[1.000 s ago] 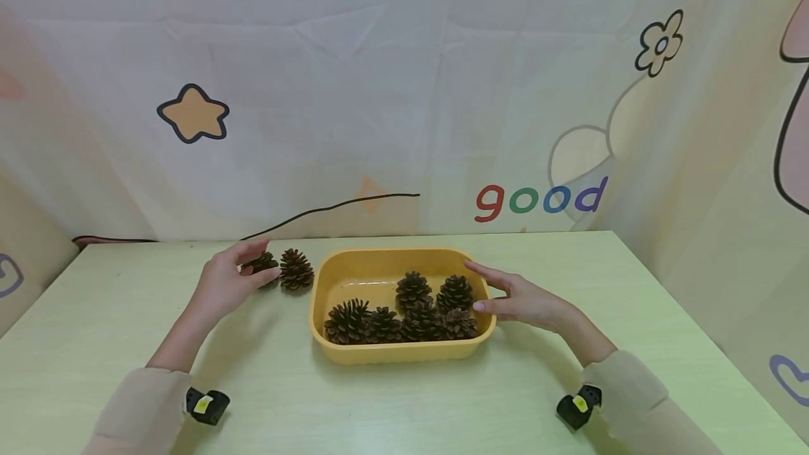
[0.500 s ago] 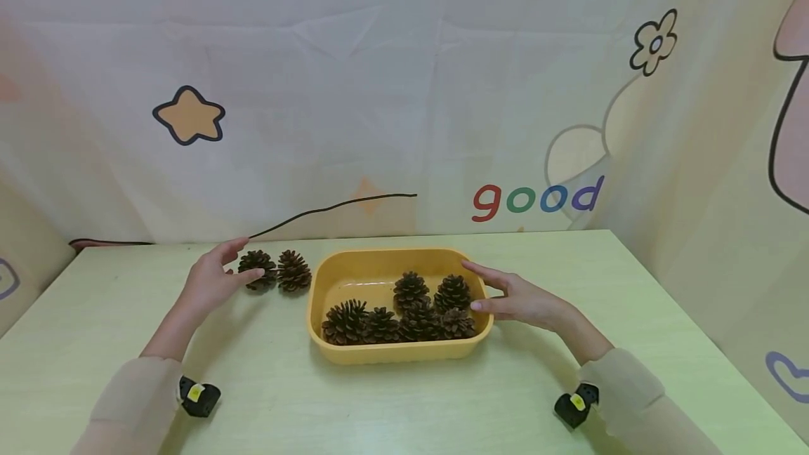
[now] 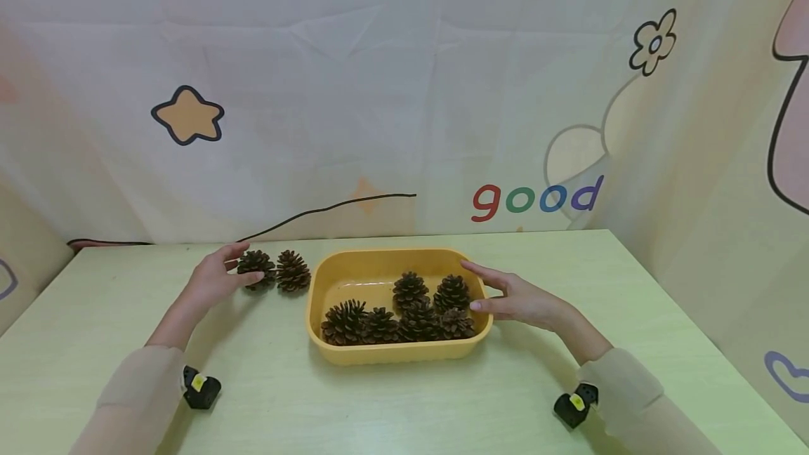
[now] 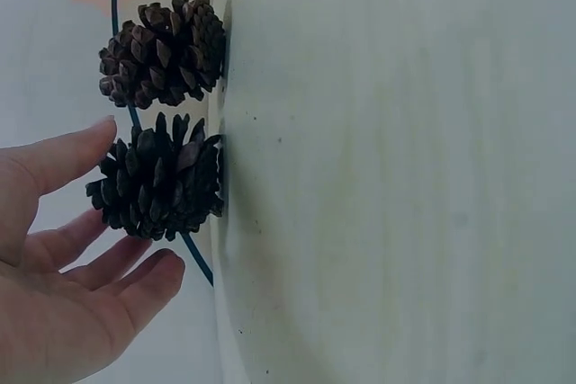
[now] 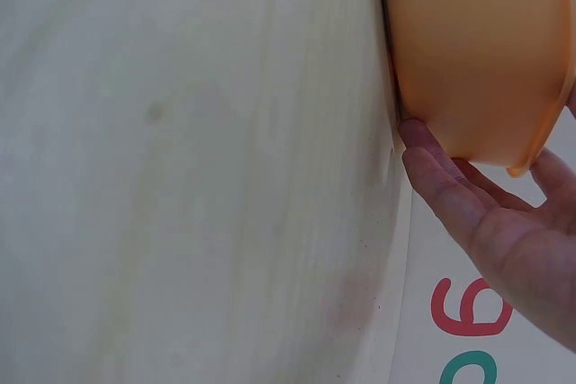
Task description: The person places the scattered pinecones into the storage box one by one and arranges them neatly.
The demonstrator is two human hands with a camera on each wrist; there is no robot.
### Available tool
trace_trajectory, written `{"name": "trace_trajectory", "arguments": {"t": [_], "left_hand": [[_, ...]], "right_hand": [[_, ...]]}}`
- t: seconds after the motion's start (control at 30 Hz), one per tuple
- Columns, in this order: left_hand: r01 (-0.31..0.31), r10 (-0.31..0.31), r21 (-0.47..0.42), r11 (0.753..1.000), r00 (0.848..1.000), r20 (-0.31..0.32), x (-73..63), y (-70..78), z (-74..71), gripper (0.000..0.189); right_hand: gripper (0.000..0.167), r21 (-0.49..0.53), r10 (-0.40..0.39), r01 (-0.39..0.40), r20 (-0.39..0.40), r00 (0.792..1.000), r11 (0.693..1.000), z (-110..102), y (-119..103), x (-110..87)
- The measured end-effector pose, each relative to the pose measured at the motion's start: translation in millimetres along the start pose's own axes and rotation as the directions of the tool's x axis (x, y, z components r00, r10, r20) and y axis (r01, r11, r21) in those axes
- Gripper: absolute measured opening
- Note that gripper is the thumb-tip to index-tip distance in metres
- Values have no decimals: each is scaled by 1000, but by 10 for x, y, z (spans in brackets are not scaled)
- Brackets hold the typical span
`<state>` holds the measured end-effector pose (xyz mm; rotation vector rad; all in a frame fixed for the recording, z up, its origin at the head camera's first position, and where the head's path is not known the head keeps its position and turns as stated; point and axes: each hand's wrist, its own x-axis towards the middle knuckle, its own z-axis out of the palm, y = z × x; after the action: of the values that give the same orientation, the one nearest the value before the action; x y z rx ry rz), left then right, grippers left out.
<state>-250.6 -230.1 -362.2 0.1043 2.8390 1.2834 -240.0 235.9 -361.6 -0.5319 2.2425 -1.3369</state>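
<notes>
In the head view, my left hand (image 3: 211,277) is at a brown pine cone (image 3: 256,270) on the table, its thumb in front and its fingers behind. The left wrist view shows these fingers spread loosely about the cone, with a gap under it. A second pine cone (image 3: 293,272) stands just right of the first. My right hand (image 3: 529,300) holds the right end of a yellow plastic basin (image 3: 398,352), thumb over the rim and fingers against the outer wall (image 5: 477,60). Several pine cones (image 3: 418,319) lie inside the basin, mostly along its near side and right.
The pale green table (image 3: 379,409) ends at the back against a printed cloth (image 3: 354,125) with a star and the word "good". More cloth hangs at the left and right. A small black camera is worn on each wrist.
My left hand has drawn back to the left, so more of the left pine cone shows. Both loose cones stay in place. My right hand stays on the basin.
</notes>
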Motion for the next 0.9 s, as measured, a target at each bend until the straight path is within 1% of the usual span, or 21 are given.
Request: {"name": "trace_trajectory", "arguments": {"t": [0.17,0.33,0.47,0.9], "left_hand": [[7,-7,-5,1000,1000,19,20,5,14,72],[34,-34,24,999,999,22,43,5,32,71],[48,-48,32,998,999,16,42,13,37,69],[49,-48,81,996,999,-14,8,34,-4,66]], "right_hand": [[77,11,0,0,0,1000,1000,8,10,8],[77,14,0,0,1,1000,1000,11,9,11],[77,10,-2,2,2,1000,1000,8,11,12],[77,16,4,-4,1,1000,1000,8,-16,-7]]}}
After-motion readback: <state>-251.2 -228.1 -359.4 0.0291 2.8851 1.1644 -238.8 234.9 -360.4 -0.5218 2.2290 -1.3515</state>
